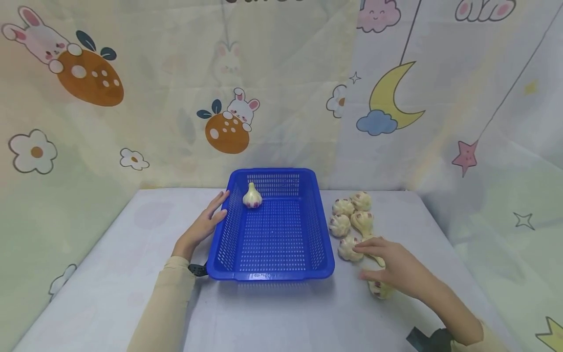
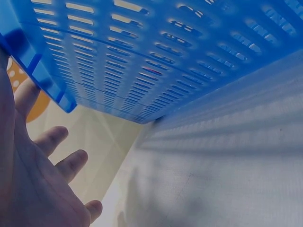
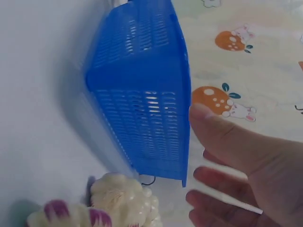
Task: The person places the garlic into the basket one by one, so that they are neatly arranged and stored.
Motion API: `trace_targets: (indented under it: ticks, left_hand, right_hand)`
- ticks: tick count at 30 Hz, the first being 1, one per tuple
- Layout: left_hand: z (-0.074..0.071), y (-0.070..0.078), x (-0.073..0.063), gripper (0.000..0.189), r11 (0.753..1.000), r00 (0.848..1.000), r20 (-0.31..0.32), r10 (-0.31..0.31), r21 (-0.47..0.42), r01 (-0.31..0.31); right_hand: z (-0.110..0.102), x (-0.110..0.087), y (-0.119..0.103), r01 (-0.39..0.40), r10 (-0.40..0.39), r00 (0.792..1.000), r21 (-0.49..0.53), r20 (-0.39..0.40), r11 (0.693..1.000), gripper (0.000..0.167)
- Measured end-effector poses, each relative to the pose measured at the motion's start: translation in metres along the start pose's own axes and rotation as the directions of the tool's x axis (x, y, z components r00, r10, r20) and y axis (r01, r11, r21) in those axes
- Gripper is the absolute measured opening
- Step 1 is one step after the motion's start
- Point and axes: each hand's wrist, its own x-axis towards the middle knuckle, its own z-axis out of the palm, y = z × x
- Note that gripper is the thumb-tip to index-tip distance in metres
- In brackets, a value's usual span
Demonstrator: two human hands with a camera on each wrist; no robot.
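Note:
A blue plastic basket (image 1: pixel 272 274) stands on the table with one garlic bulb (image 1: pixel 252 196) inside, near its far left corner. My left hand (image 1: pixel 203 227) rests against the basket's left rim, fingers extended; the left wrist view shows the fingers spread beside the blue wall. To the basket's right lie several garlic bulbs (image 1: pixel 339 225) in a loose cluster. My right hand (image 1: pixel 396 264) hovers over the near bulbs, thumb and fingers apart, partly covering them. In the right wrist view that hand (image 3: pixel 255 175) has nothing between its fingers, and a garlic bulb (image 3: pixel 123 201) lies below.
A white cloth covers the table (image 1: pixel 145 234). Behind it hangs a curtain (image 1: pixel 290 98) printed with rabbits, flowers and a moon. A dark strap (image 1: pixel 431 340) is around the right wrist.

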Motion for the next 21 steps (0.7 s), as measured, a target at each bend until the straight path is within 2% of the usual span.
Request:
trace_targets:
  ticks: [2,5,9,10,12,21]
  left_hand:
    - [0.000,0.000,-0.001,0.058,1.000,1.000,0.000,0.001,0.001,-0.001]
    - [-0.002,0.012,-0.005,0.059,1.000,1.000,0.008,-0.005,-0.007,0.005]
    - [-0.002,0.012,-0.004,0.059,1.000,1.000,0.008,-0.003,-0.011,0.003]
    - [-0.002,0.008,-0.003,0.059,1.000,1.000,0.005,0.003,-0.009,-0.003]
    - [-0.001,-0.001,0.000,0.058,1.000,1.000,0.000,0.005,-0.007,-0.005]
    - [0.001,0.000,-0.001,0.056,1.000,1.000,0.001,0.004,-0.020,-0.004]
  right_hand:
    - [0.001,-0.004,0.000,-0.044,0.044,0.999,-0.052,-0.015,0.998,0.054]
    - [0.004,-0.010,-0.001,-0.110,0.106,0.994,-0.129,-0.033,0.986,0.057]
    - [0.011,-0.015,0.000,-0.211,0.211,0.977,-0.177,-0.015,0.961,0.061]
    - [0.013,-0.017,0.000,-0.226,0.228,0.974,-0.184,-0.011,0.957,0.062]
    - [0.017,-0.019,0.000,-0.252,0.257,0.966,-0.202,0.001,0.947,0.065]
    - [0.027,-0.023,0.007,-0.295,0.317,0.948,-0.277,0.037,0.915,0.069]
